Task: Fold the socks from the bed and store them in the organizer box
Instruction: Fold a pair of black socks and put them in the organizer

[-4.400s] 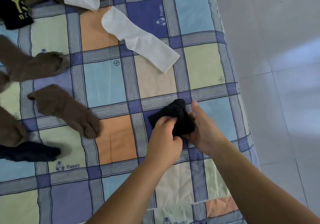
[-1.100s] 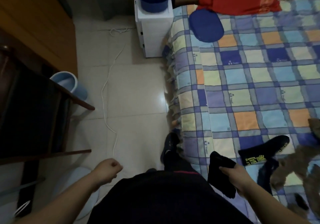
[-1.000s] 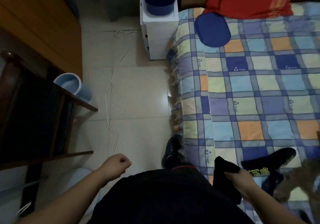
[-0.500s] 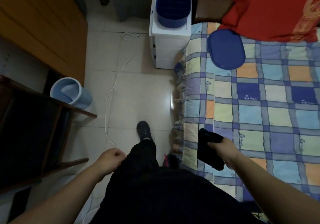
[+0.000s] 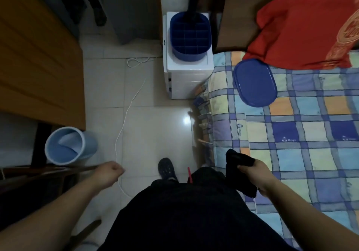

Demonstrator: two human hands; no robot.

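I'm looking down at a pale tiled floor (image 5: 155, 126) with a bright glare spot near the bed's edge. A thin white cord (image 5: 126, 113) snakes across the tiles. On my left runs an orange-brown wooden panel (image 5: 38, 56), and below it a light blue bucket (image 5: 68, 146) stands beside dark wooden furniture (image 5: 29, 182) at the left edge. Ahead, a white cabinet (image 5: 186, 80) sits tight against the bed's corner. On my right the bed (image 5: 310, 138) carries a checked cover in blue, yellow, orange and purple squares. A red cloth (image 5: 303, 37) lies at the head of the bed. The upper part of the room is dim.
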